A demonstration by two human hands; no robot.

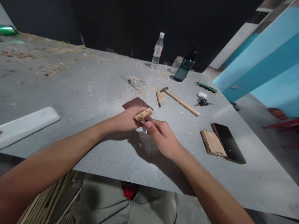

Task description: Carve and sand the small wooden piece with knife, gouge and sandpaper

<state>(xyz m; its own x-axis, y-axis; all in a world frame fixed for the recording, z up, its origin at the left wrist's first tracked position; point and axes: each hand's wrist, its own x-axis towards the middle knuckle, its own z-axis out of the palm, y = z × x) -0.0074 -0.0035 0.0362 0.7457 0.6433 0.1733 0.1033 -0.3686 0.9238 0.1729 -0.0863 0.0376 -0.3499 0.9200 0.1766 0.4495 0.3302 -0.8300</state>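
Over the near middle of the grey table, my left hand [127,119] is closed around a small carved block of pale wood [143,114]. My right hand [162,137] meets it from the right, its fingers wrapped round a thin carving tool [145,120]. Only a short dark bit of that tool shows at the wood; its handle is hidden in my fingers. Just beyond my left hand lies a brown sheet of sandpaper [135,102]. A short wooden-handled tool [158,99] and a hammer [182,102] rest farther back, among wood shavings.
A clear water bottle [157,52], a glass jar [177,63] and a dark bottle [185,68] stand at the back. To the right are keys [202,101], a phone [230,144] and a wooden block [213,143]. A white case [30,124] lies left.
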